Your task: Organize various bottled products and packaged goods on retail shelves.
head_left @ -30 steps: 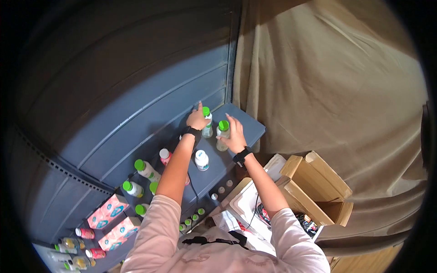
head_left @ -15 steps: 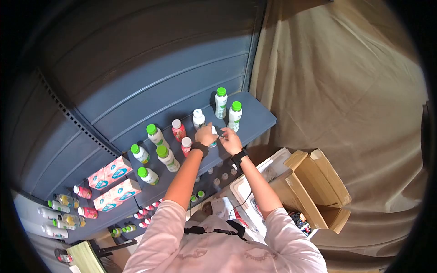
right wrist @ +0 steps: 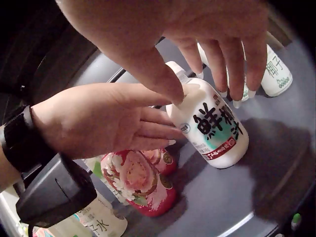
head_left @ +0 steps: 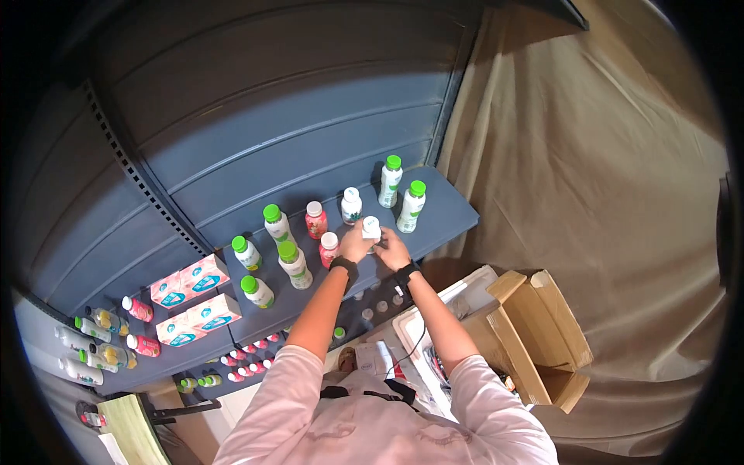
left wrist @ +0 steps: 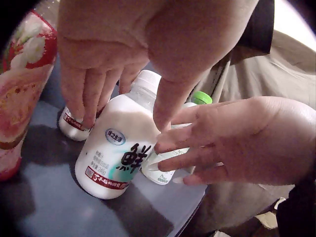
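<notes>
A white drink bottle stands near the front of the dark grey shelf, white cap up, between both hands. My left hand holds it at the left, thumb across the front of its upper part and fingers toward the far side. From the right, my right hand also holds it, thumb at the shoulder just below the cap. Dark lettering on the bottle faces the wrist cameras. A second white-capped bottle stands behind it. Two pink bottles with white caps, such as the front one, stand to the left.
Two green-capped bottles stand at the shelf's right end, one in front. Several more are left of the pink ones, then pink tissue packs. An opened cardboard box sits lower right; a brown curtain hangs behind.
Both hands have left the two green-capped bottles at the shelf's right end, moved left and forward, and come together around the white bottle. The head view has shifted, showing more of the shelf's left.
</notes>
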A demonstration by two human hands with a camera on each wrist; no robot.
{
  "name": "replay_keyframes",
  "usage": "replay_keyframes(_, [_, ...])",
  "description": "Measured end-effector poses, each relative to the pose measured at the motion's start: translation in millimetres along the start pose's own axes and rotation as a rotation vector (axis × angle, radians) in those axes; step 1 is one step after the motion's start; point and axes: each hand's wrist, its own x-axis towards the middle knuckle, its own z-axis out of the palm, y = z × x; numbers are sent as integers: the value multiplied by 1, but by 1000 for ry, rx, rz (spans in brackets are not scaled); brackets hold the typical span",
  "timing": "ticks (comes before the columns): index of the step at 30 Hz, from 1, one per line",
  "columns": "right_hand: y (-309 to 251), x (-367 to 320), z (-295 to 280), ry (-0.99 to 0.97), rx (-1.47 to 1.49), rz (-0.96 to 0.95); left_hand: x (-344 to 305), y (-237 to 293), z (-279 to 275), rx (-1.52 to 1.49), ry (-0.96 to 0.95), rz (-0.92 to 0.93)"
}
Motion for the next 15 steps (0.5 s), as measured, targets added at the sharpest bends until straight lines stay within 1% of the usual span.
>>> replay_keyframes(3, [0, 5, 2, 13, -37, -28, 2, 1, -2, 18, -14, -27])
replay_keyframes(6, [10, 10, 8, 0, 57, -15, 0, 3, -3, 74, 3, -45])
replay_keyframes(10, [9, 11, 4, -40, 95, -4, 3, -1, 0, 54, 26, -3])
replay_keyframes(13, [6, 8, -2, -26, 58, -34, 3, 1, 2, 55, 29, -4])
replay_keyframes(14, [4, 9, -4, -37, 50, -5, 3, 3, 1, 63, 32, -5])
replay_keyframes(15, [2, 11, -7, -48, 42, 24, 3, 13, -7, 73, -51, -79])
